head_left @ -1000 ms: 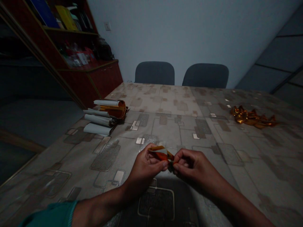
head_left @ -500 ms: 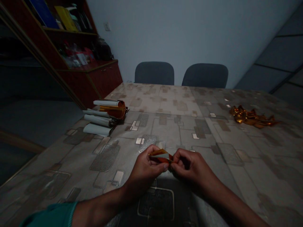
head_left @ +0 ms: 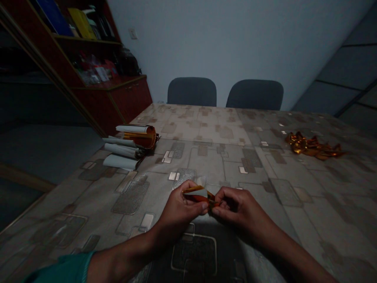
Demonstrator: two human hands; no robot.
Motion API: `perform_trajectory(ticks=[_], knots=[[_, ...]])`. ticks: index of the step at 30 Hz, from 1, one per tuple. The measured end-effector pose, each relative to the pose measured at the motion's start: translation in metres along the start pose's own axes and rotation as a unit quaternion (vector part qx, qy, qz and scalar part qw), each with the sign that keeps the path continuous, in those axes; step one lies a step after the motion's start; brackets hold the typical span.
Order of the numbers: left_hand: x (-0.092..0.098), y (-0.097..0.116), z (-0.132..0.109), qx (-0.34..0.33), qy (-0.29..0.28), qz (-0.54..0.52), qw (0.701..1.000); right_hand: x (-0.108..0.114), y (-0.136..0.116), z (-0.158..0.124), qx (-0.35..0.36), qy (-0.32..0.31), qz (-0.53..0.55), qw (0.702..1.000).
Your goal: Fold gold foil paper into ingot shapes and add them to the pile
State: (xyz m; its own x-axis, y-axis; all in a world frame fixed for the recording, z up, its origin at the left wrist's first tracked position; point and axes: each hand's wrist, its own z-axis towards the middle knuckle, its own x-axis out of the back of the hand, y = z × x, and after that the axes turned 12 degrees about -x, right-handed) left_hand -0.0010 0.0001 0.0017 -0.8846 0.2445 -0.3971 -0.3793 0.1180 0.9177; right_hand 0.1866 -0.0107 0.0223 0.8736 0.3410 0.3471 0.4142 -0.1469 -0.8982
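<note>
A small piece of folded gold foil paper [head_left: 196, 192], pale on its inner side, is held between my two hands just above the table. My left hand [head_left: 184, 204] grips its left part, with the thumb in front and the fingers behind. At its right end, my right hand [head_left: 232, 203] pinches the paper between thumb and fingertips. Curled sheets of gold and white paper [head_left: 129, 146] lie in a stack at the left. Over on the right, several folded gold pieces [head_left: 313, 146] sit in a shiny cluster.
The table [head_left: 206, 161] wears a patterned cloth. Two grey chairs [head_left: 192, 91] stand behind its far edge, against the wall. A red-brown cabinet [head_left: 129, 96] with filled shelves rises at the back left.
The folded paper has tilted and shifted slightly left, its pale inner face now showing differently. My left thumb has moved a little left; the right hand is nearly still.
</note>
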Motion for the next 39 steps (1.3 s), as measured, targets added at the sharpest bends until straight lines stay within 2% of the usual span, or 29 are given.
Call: perform_trajectory(ticks=[5, 10, 20, 28, 32, 39], knots=[[-0.001, 0.004, -0.001, 0.014, -0.005, 0.024, 1.0, 0.0, 0.001, 0.001, 0.009, 0.023, -0.05, 0.998], [0.001, 0.002, 0.0, 0.005, -0.016, 0.029, 0.999, 0.001, -0.001, 0.0, 0.011, 0.007, -0.046, 0.999], [-0.001, 0.001, -0.002, 0.007, 0.003, 0.051, 0.999, -0.009, -0.002, 0.006, 0.032, 0.091, -0.107, 0.99], [0.001, 0.0, 0.001, 0.007, 0.032, 0.01, 0.999, -0.004, -0.003, -0.001, 0.013, 0.038, 0.052, 0.998], [0.003, -0.003, 0.001, 0.001, 0.018, 0.024, 1.0, -0.003, 0.002, 0.002, 0.018, 0.027, 0.076, 0.997], [0.003, -0.002, 0.0, 0.027, 0.016, 0.012, 0.999, 0.005, -0.003, 0.001, 0.017, -0.046, 0.112, 0.993]])
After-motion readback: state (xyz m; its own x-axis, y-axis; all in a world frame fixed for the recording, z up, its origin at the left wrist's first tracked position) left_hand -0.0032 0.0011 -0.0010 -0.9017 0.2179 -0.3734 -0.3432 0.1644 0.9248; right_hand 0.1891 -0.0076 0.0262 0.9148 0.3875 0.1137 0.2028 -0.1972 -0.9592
